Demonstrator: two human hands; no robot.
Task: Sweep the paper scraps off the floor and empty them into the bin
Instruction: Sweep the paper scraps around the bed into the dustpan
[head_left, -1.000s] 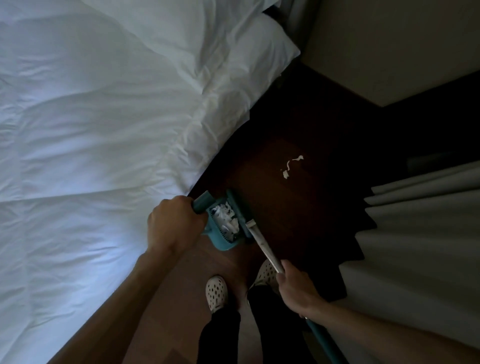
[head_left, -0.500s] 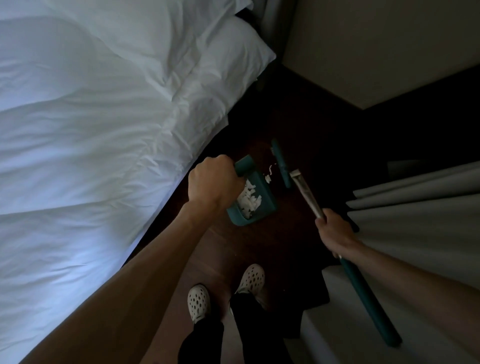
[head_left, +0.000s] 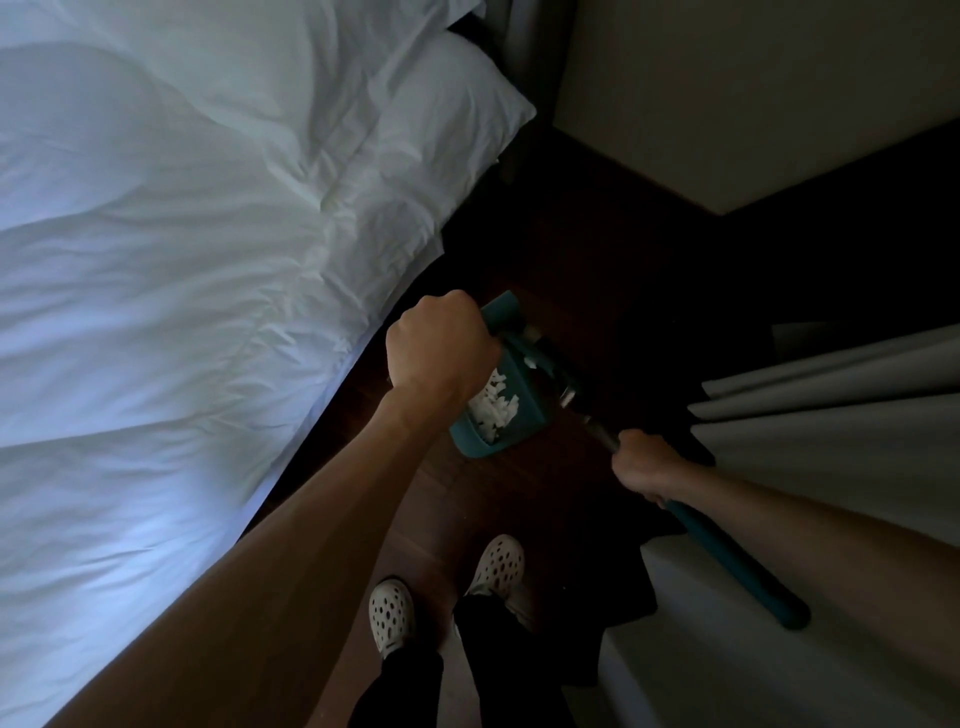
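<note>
Teal broom (head_left: 727, 551) slants from dustpan (head_left: 511, 410) toward lower right.

Left hand (head_left: 441, 345) fisted on the teal plastic dustpan (head_left: 511, 410) — white paper scraps (head_left: 493, 410) inside — right hand (head_left: 644, 467), at four o'clock, gripping the teal-handled broom (head_left: 737, 564).

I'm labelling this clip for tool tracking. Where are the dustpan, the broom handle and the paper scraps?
dustpan (head_left: 524, 415): head view, on its teal side wall.
broom handle (head_left: 737, 566): head view, on the teal shaft behind the right hand.
paper scraps (head_left: 496, 410): head view, on the white pile inside the pan.
</note>
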